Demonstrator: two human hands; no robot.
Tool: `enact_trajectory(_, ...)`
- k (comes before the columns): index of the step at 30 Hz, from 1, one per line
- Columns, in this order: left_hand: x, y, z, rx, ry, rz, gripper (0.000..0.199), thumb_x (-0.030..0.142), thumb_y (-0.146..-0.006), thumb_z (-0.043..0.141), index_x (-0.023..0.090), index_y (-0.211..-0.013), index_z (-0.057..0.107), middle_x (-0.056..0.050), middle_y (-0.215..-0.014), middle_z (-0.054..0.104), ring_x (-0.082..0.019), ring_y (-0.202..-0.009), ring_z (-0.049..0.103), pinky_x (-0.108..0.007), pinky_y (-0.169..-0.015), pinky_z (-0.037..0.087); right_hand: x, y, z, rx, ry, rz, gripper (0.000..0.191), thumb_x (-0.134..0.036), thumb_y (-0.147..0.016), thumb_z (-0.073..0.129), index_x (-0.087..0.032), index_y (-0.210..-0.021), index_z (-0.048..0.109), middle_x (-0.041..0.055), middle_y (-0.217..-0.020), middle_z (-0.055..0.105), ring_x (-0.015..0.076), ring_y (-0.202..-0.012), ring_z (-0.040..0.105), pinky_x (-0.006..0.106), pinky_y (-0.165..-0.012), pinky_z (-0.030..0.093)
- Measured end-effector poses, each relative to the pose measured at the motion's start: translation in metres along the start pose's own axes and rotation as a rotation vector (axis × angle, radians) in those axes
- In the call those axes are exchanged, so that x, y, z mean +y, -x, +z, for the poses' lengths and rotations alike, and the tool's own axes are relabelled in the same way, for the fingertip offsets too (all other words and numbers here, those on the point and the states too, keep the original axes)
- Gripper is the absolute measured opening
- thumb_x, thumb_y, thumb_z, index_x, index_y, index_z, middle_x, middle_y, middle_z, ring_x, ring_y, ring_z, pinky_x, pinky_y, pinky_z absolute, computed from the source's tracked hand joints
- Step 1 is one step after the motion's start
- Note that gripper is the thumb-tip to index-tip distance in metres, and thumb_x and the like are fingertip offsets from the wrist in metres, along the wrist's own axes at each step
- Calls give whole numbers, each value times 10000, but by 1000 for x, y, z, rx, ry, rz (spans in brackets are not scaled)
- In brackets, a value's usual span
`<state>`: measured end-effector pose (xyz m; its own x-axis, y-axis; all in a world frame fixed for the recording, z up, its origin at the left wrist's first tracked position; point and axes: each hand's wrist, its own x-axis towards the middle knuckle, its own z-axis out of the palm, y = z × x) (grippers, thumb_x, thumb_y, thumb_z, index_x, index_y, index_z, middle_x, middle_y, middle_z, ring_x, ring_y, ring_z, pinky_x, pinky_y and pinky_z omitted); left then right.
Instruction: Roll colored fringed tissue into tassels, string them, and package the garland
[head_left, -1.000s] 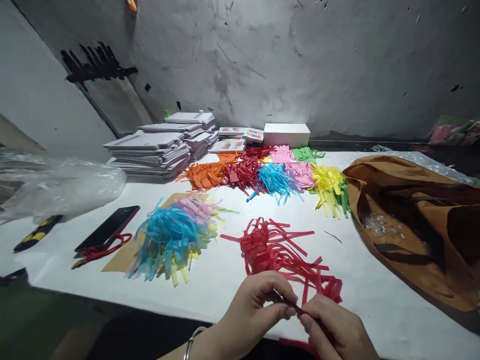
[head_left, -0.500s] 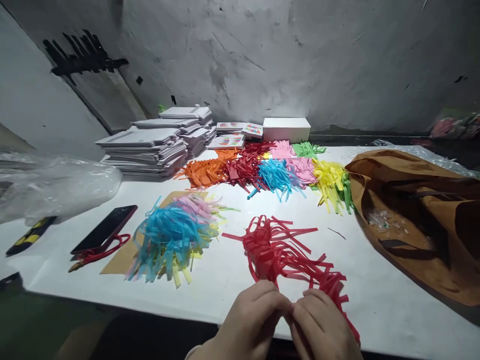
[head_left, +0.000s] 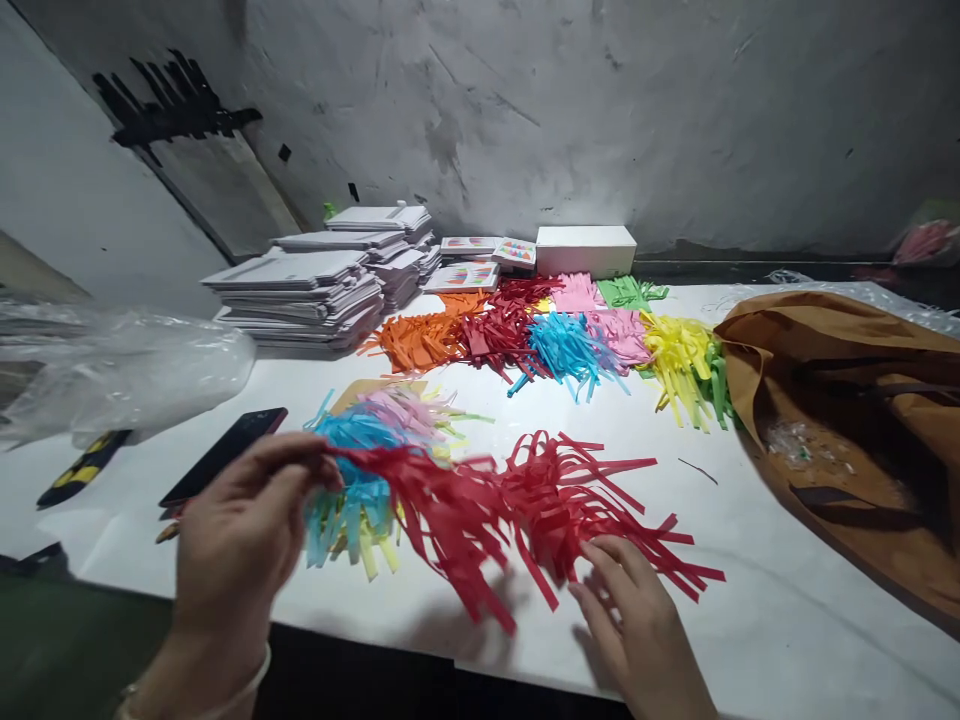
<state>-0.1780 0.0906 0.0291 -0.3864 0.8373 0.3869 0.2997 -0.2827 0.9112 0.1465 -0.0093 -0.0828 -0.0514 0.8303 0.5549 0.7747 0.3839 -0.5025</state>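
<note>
My left hand (head_left: pixel 251 500) pinches the twisted end of a red paper tassel (head_left: pixel 450 510) and holds it up over the table, its fringe hanging to the right and blurred by motion. More red tassels (head_left: pixel 544 500) lie in a heap beside it; whether they are joined to the raised one I cannot tell. At the heap's near edge, my right hand (head_left: pixel 622 600) has its thumb and fingers closed on the red fringe. Partly behind the raised tassel, a pile of blue, pink and yellow tassels (head_left: pixel 360 430) rests on a brown sheet.
Orange (head_left: pixel 416 343), red, blue (head_left: pixel 566 345), pink, yellow (head_left: pixel 679 355) and green tassels line the back. White stacks (head_left: pixel 300 295), printed boxes (head_left: pixel 461 277) and a white box (head_left: pixel 585 250) stand behind. A brown bag (head_left: pixel 750 380) is right; a phone (head_left: pixel 225 450), cutter (head_left: pixel 82 470) and plastic wrap (head_left: pixel 150 370) are left.
My hands were together at the table's front edge over the red tassels. The left has moved left and up, drawing out a red tassel; the right stays by the heap.
</note>
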Motion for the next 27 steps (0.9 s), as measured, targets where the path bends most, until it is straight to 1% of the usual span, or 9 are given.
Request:
enact_trajectory(3,-6,-28,-8,84,-414,176,365,288,-835,689,196,-1186,655,-78,-1357,565,-194,-819,642,-329,-696,560,-7,-11,26,19,125,18,344,-383,-968,560,-135,-1193,644,209,-1208,655,364,-1107,650,527,-864,602)
enact_trajectory(5,-4,-17,4,-39,-619,433,499,266,-860,681,214,-1342,560,-108,-1435,502,-247,-948,653,-390,-810,563,-14,-20,37,3,160,-9,212,-250,-941,591,-143,-1099,685,202,-1231,653,371,-1135,636,571,-915,577)
enact_trajectory(8,1,33,42,-507,-542,837,546,122,-913,572,255,-1430,457,-96,-1336,600,-278,-1229,561,-426,-1011,483,-21,-30,40,32,173,-158,262,-46,-920,509,-138,-1066,707,175,-1173,691,307,-1117,661,558,-1000,544)
enact_trajectory(10,2,68,73,-885,-586,995,571,73,-920,498,282,-1449,451,-72,-1330,630,-274,-1308,500,-491,-1132,335,-22,-31,32,94,169,-322,257,-9,-914,494,-102,-1004,716,169,-1037,732,277,-1047,696,515,-1017,548)
enact_trajectory(12,-1,90,98,-1017,-598,1015,503,113,-949,494,227,-1438,464,-80,-1203,687,-259,-1172,570,-487,-1103,311,-19,-28,17,107,178,-475,260,26,-894,482,-83,-887,717,160,-912,750,270,-984,723,471,-999,568)
enact_trajectory(15,-8,98,118,-983,-646,986,311,136,-954,496,170,-1246,597,-59,-914,695,-238,-878,587,-443,-922,370,-11,-22,-13,40,267,-627,362,70,-852,395,-68,-915,724,167,-958,767,285,-984,734,450,-932,607)
enact_trajectory(19,-8,98,123,-853,-590,904,147,108,-900,505,183,-907,632,-54,-844,652,-224,-810,534,-422,-855,348,-2,-18,-42,-3,297,-670,334,26,-859,421,-63,-999,711,172,-1079,759,299,-1046,720,458,-908,617)
enact_trajectory(23,-7,110,124,-863,-404,866,155,114,-894,482,169,-969,606,-94,-1029,679,-237,-938,551,-416,-898,354,3,-17,-39,17,246,-533,349,-22,-937,411,-68,-1175,661,139,-1100,758,236,-1068,711,444,-989,575)
enact_trajectory(27,-15,103,136,-878,-676,763,154,51,-846,544,166,-904,628,-78,-938,712,-243,-884,566,-394,-791,356,18,-17,-40,4,297,-569,349,-7,-933,417,-58,-1176,663,150,-1121,752,262,-1077,710,484,-1007,553)
